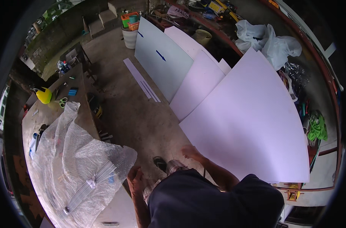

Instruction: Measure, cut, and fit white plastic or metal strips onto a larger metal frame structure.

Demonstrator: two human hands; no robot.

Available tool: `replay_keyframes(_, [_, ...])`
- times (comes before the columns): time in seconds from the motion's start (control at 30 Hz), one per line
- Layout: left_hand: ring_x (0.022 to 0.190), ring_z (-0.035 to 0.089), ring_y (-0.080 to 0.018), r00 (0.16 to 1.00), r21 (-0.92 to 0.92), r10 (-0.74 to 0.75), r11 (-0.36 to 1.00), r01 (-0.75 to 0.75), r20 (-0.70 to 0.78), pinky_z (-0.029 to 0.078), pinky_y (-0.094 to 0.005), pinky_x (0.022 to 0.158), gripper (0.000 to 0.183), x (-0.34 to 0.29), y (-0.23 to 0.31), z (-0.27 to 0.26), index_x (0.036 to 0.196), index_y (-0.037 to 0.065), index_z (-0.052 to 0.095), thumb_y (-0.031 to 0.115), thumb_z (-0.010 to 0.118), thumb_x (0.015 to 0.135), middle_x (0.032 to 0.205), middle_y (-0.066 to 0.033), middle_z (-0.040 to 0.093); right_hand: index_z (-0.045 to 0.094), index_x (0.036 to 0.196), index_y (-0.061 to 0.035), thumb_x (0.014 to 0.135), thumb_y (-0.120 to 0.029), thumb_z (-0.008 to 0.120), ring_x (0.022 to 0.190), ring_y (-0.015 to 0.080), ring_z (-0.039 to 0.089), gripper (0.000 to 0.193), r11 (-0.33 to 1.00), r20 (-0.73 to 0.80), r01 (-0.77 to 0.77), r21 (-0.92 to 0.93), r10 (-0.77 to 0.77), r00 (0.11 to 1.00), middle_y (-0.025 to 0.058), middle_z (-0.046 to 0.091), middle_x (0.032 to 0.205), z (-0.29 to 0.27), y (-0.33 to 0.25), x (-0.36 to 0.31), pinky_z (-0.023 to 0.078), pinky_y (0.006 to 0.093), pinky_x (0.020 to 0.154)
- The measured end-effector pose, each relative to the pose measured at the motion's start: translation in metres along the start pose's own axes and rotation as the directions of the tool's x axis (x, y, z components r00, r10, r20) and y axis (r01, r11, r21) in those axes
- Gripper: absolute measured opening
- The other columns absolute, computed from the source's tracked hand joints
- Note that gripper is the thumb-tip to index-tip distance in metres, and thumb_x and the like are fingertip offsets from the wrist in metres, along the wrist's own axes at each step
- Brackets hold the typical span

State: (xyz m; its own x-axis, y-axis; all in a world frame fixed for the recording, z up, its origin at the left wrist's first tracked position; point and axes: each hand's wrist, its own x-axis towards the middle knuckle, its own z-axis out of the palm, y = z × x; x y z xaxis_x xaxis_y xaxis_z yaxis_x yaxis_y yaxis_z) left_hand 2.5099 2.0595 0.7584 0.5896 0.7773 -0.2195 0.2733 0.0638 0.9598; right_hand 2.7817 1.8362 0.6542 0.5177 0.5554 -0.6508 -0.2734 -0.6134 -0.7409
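Head | left hand [135, 178] beside bubble wrap [79, 148] | right hand [190, 152] forward | both curled, closure unclear

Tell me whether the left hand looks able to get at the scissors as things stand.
Probably not without moving closer: the scissors lie well up the table, with bubble wrap spread between them and the left hand, though nothing covers them.

A workshop: grey concrete floor [108, 81] at eleven o'clock, green-handled scissors [61, 101] at nine, large flat pale-lilac sheets [249, 121] at three.
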Motion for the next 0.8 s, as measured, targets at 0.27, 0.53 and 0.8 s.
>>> replay_keyframes(0.27, [0.061, 0.046, -0.0060, 0.960, -0.147, -0.189, 0.964, 0.221, 0.204, 0.034, -0.0224, 0.056, 0.019, 0.130, 0.039, 0.035, 0.097, 0.000, 0.069, 0.015, 0.065, 0.085, 0.069, 0.0014, 0.056, 0.067, 0.094, -0.0028, 0.083, -0.011, 0.062, 0.061, 0.0143, 0.064, 0.015, 0.995, -0.207, -0.076, 0.057, 0.087, 0.975, 0.0070, 0.066, 0.075, -0.044, -0.025, 0.024, 0.053, 0.0284, 0.053])
replay_keyframes(0.53, [0.056, 0.044, -0.0054, 0.906, -0.239, -0.064, 0.954, 0.179, 0.419, 0.033, -0.0233, 0.051, 0.020, 0.270, 0.120, 0.064, 0.099, -0.003, 0.068, 0.013, 0.063, 0.088, 0.066, 0.0019, 0.053, 0.068, 0.095, -0.0051, 0.086, -0.018, 0.063, 0.064, 0.0153, 0.066, 0.017, 0.968, -0.258, -0.143, 0.205, 0.194, 0.947, 0.0072, 0.068, 0.078, -0.046, -0.036, 0.078, 0.056, 0.0292, 0.055])
replay_keyframes(0.8, [0.050, 0.038, -0.0053, 0.826, -0.624, 0.446, 0.766, -0.153, 0.345, 0.029, -0.0250, 0.047, 0.030, 0.432, 0.270, 0.085, 0.111, -0.005, 0.064, 0.017, 0.065, 0.091, 0.060, 0.0012, 0.050, 0.067, 0.099, -0.0037, 0.086, -0.022, 0.064, 0.064, 0.0170, 0.066, 0.022, 0.928, -0.301, -0.231, 0.292, 0.318, 0.899, 0.0094, 0.068, 0.080, -0.065, -0.114, 0.155, 0.056, 0.0310, 0.055])
